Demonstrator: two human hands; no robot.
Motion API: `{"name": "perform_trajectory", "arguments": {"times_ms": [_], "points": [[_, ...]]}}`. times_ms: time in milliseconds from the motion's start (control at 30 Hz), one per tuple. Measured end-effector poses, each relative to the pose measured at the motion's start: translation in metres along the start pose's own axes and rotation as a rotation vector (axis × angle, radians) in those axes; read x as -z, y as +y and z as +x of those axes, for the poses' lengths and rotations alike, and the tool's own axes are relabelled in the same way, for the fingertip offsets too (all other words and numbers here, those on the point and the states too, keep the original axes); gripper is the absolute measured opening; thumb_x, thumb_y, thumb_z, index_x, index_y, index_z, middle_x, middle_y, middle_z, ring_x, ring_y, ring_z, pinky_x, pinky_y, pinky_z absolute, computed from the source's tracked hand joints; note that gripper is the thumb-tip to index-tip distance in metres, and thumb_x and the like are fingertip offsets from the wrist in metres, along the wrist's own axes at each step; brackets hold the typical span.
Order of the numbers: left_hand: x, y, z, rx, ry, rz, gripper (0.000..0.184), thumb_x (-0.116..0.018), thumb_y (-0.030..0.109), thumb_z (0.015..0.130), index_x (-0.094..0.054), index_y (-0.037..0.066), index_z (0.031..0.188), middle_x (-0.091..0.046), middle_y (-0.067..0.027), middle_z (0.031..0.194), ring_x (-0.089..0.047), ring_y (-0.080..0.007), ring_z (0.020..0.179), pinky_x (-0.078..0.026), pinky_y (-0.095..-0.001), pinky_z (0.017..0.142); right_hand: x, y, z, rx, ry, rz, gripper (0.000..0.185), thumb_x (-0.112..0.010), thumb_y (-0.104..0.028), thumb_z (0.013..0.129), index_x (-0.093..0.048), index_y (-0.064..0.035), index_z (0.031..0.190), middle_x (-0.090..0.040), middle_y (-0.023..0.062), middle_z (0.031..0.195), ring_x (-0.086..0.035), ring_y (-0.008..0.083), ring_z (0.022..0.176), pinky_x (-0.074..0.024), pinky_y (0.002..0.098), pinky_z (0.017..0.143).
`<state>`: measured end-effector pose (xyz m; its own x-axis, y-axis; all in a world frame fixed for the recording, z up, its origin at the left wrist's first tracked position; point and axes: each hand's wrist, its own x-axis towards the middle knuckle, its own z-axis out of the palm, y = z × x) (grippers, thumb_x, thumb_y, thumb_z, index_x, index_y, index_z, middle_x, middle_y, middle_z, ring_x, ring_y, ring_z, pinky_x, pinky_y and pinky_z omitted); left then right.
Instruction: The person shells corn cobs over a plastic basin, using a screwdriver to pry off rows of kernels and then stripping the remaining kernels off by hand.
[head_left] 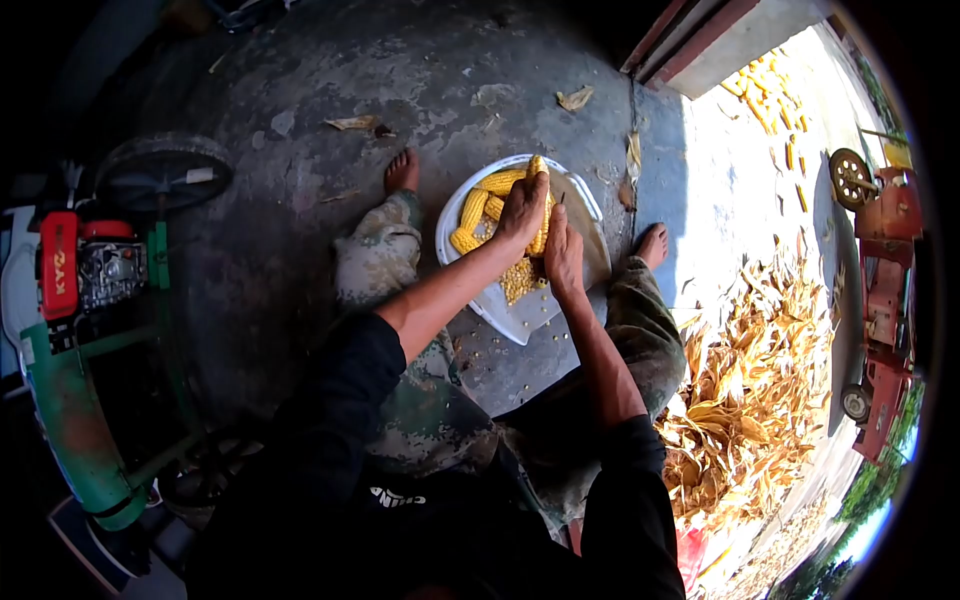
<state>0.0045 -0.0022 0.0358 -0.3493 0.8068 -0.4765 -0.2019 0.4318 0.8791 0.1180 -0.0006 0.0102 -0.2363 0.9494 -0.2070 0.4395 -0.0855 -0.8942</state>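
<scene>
In my left hand [522, 212] is a yellow corn cob [539, 232], gripped upright with its top showing above my fingers. My right hand [565, 258] is closed just to its right, close against the cob. A thin dark tool [561, 199] pokes out at the top of that fist; its kind is too small to make out. Below both hands sits a white basin [452, 207] on the floor between my feet. Several more cobs [471, 212] lie in its left and upper part, and loose kernels [519, 282] are heaped beneath my hands.
Dry husks [740, 430] are piled to the right in sunlight, with more cobs [768, 95] spread beyond. A green machine with a red engine [60, 262] stands at the left. A red vehicle [885, 290] is at the far right, and a wall end [735, 45] juts in above.
</scene>
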Motion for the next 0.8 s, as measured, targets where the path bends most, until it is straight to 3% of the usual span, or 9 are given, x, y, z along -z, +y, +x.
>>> {"name": "perform_trajectory", "arguments": {"times_ms": [100, 200, 333, 400, 433, 500, 533, 800], "points": [[0.000, -0.001, 0.001, 0.007, -0.021, -0.035, 0.080, -0.045, 0.063, 0.093, -0.040, -0.001, 0.141, -0.047, -0.0201, 0.139, -0.046, -0.0297, 0.127, -0.038, -0.0370, 0.104, 0.003, 0.000, 0.002, -0.092, -0.047, 0.094, 0.068, -0.033, -0.053, 0.102, -0.062, 0.0051, 0.082, -0.058, 0.0142, 0.066, -0.055, 0.0224, 0.061, -0.0442, 0.0396, 0.061], [-0.001, -0.005, 0.005, 0.010, -0.073, -0.084, 0.081, -0.045, 0.063, 0.093, -0.039, -0.001, 0.142, -0.046, -0.0198, 0.141, -0.046, -0.0292, 0.128, -0.038, -0.0373, 0.105, 0.008, -0.005, -0.001, -0.158, -0.085, 0.312, 0.068, -0.029, -0.055, 0.103, -0.060, -0.0009, 0.075, -0.052, 0.0005, 0.060, -0.045, 0.0098, 0.051, -0.0348, 0.0280, 0.047], [-0.002, -0.010, 0.012, 0.034, -0.023, -0.199, 0.081, -0.046, 0.062, 0.093, -0.038, 0.000, 0.143, -0.045, -0.0189, 0.141, -0.046, -0.0288, 0.127, -0.039, -0.0374, 0.104, 0.008, -0.025, -0.007, -0.246, -0.116, 0.383, 0.071, -0.028, -0.058, 0.102, -0.061, 0.0007, 0.080, -0.053, 0.0023, 0.061, -0.048, 0.0108, 0.052, -0.0386, 0.0295, 0.048], [-0.002, -0.010, 0.009, -0.010, 0.093, -0.063, 0.081, -0.046, 0.065, 0.092, -0.039, -0.003, 0.136, -0.046, -0.0246, 0.137, -0.048, -0.0360, 0.125, -0.042, -0.0406, 0.100, 0.003, -0.027, -0.009, -0.099, -0.112, 0.116, 0.073, -0.027, -0.058, 0.101, -0.063, 0.0036, 0.090, -0.062, 0.0113, 0.070, -0.060, 0.0214, 0.062, -0.0468, 0.0360, 0.058], [-0.002, -0.013, 0.011, -0.008, 0.095, -0.063, 0.081, -0.046, 0.065, 0.092, -0.039, -0.003, 0.136, -0.046, -0.0246, 0.137, -0.048, -0.0360, 0.125, -0.042, -0.0406, 0.100, 0.000, -0.025, -0.009, -0.100, -0.113, 0.116, 0.073, -0.027, -0.058, 0.101, -0.063, 0.0036, 0.090, -0.062, 0.0113, 0.070, -0.060, 0.0214, 0.062, -0.0468, 0.0360, 0.058], [0.000, -0.013, 0.012, 0.006, 0.061, -0.060, 0.082, -0.045, 0.065, 0.092, -0.039, -0.003, 0.136, -0.046, -0.0264, 0.136, -0.048, -0.0379, 0.125, -0.042, -0.0418, 0.100, -0.007, -0.024, -0.008, 0.109, -0.015, -0.007, 0.072, -0.029, -0.057, 0.101, -0.065, 0.0056, 0.099, -0.066, 0.0223, 0.085, -0.066, 0.0349, 0.081, -0.0489, 0.0436, 0.074], [-0.003, -0.012, 0.008, 0.021, 0.106, -0.044, 0.082, -0.043, 0.066, 0.092, -0.038, -0.003, 0.136, -0.046, -0.0280, 0.134, -0.048, -0.0393, 0.125, -0.042, -0.0429, 0.100, -0.002, -0.026, -0.008, 0.020, -0.087, -0.022, 0.070, -0.030, -0.055, 0.101, -0.065, 0.0058, 0.102, -0.066, 0.0273, 0.096, -0.063, 0.0425, 0.095, -0.0465, 0.0466, 0.083], [0.001, -0.030, 0.018, -0.007, 0.110, 0.108, 0.084, -0.040, 0.066, 0.093, -0.035, -0.006, 0.136, -0.046, -0.0312, 0.134, -0.048, -0.0428, 0.123, -0.042, -0.0437, 0.100, 0.003, -0.035, -0.014, -0.053, -0.160, 0.032, 0.074, -0.028, -0.056, 0.101, -0.064, 0.0084, 0.096, -0.065, 0.0218, 0.075, -0.066, 0.0294, 0.071, -0.0496, 0.0429, 0.069]]}}
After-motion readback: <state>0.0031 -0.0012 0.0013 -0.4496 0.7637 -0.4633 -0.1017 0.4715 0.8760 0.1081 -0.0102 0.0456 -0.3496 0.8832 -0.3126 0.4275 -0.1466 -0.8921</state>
